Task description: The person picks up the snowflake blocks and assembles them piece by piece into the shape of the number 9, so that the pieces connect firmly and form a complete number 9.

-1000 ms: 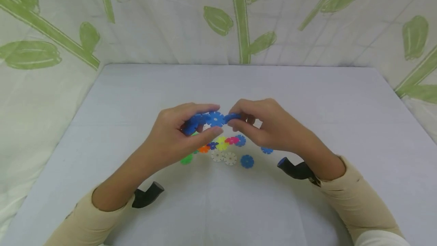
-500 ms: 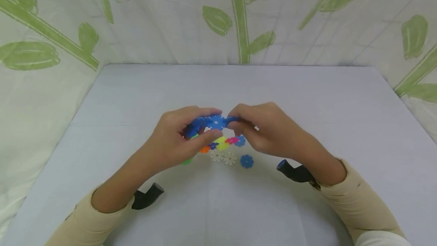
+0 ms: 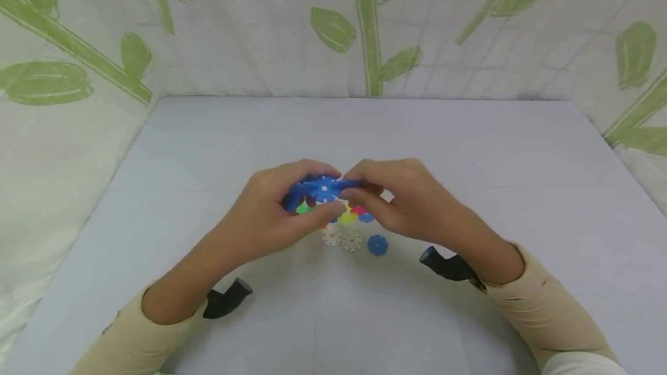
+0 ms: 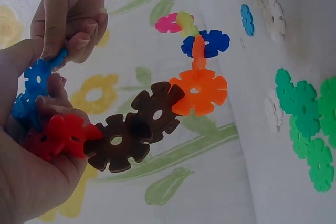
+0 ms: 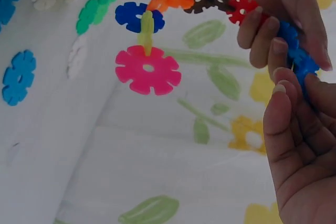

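Centrally, above a white table (image 3: pixel 312 317), one chain of slotted plastic flower discs (image 4: pixel 165 100), raised between two hands. Left hand (image 3: pixel 276 201): thumb and fingers curled round the blue discs (image 3: pixel 324 190) and red discs (image 4: pixel 68 140). Right hand (image 3: pixel 393 190): thumb and forefinger pinching the end blue disc (image 3: pixel 350 183), close beside the left fingertips. Join at that end: partly behind fingers, depth of fit not discernible.

Sequence past the blue and red: two dark-brown discs (image 4: pixel 110 153), two orange discs (image 4: pixel 207 100), one dark-blue disc (image 4: pixel 218 40), one yellow disc (image 5: pixel 147 27), one pink disc (image 5: pixel 134 72) at the far tip.

On the table, below the hands: two white discs (image 3: pixel 356 242), side by side; to their right, one loose blue disc (image 3: pixel 377 246); in the left wrist view, a cluster of overlapping green discs (image 4: pixel 306 111).

Worn: beige sleeves (image 3: pixel 135 328), with a black fitting (image 3: pixel 226 301) at each wrist. Behind: white cloth (image 3: pixel 245 45), patterned with green leaves and stems.
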Demonstrator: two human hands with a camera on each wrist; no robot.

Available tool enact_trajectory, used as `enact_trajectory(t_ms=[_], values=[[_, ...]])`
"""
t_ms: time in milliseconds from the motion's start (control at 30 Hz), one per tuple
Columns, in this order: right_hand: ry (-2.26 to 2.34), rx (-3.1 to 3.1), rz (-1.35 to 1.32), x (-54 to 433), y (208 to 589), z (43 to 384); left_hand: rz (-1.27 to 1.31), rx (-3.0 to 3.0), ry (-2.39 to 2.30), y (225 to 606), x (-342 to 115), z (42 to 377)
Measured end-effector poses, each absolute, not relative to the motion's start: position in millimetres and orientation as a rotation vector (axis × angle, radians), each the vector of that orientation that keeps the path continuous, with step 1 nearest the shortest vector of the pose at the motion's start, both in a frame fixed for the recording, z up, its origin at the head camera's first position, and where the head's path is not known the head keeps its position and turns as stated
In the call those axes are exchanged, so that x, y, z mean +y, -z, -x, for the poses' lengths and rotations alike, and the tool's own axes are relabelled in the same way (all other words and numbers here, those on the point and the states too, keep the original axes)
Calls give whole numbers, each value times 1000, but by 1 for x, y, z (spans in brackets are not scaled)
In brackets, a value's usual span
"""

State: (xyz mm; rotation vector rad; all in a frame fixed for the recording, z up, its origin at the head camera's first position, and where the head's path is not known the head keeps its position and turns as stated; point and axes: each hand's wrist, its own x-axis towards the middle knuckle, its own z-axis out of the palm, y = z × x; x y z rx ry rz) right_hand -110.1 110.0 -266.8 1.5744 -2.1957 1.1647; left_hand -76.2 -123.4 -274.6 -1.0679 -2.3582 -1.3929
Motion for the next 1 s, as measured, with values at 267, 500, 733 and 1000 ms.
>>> enact_trajectory(t_ms=[267,500,733,1000], values=[[-1105,-2270,-1599,117,268,118,983,-2361,1325,269,-128,77],[-883,-2583,-1522,124,279,138,912,-2366,1272,268,-135,78],[-473,-3243,-1367,119,303,154,905,-2359,1255,269,-135,78],[-369,-3328,-1328,113,320,157,928,-2339,1296,268,-135,79]])
